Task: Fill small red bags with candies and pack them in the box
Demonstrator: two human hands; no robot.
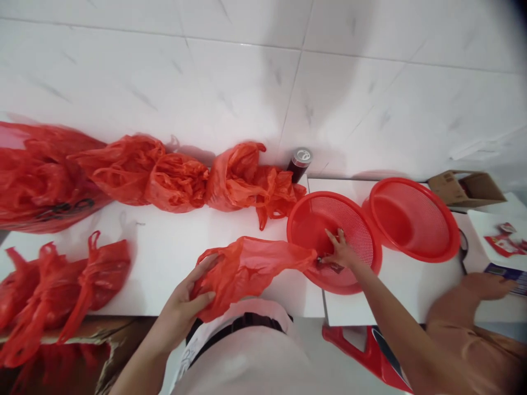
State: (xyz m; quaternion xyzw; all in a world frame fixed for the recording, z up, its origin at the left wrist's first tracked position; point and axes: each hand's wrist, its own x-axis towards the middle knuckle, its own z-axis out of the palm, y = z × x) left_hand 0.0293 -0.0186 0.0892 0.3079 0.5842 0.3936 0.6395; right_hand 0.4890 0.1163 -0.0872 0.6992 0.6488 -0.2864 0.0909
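My left hand (195,296) is closed on a thin red plastic bag (251,263), thumb in front and fingers behind. The bag stretches to the right, its far end overlapping the rim of a red mesh basket (300,211). Inside that basket is my right hand (341,253), its fingers spread. A small dark item shows near its lowest fingertip, close to the bag's end; whether they touch I cannot tell. Tied red bags (177,181) stand along the wall, left of the basket.
A second red basket (442,236) adjoins the first. Behind stands a dark can (300,162); a cardboard box (465,189) is at right. Knotted red bags (102,269) lie front left above a carton (102,356). Another person's hand (492,286) is at right. A red stool (354,351) stands below.
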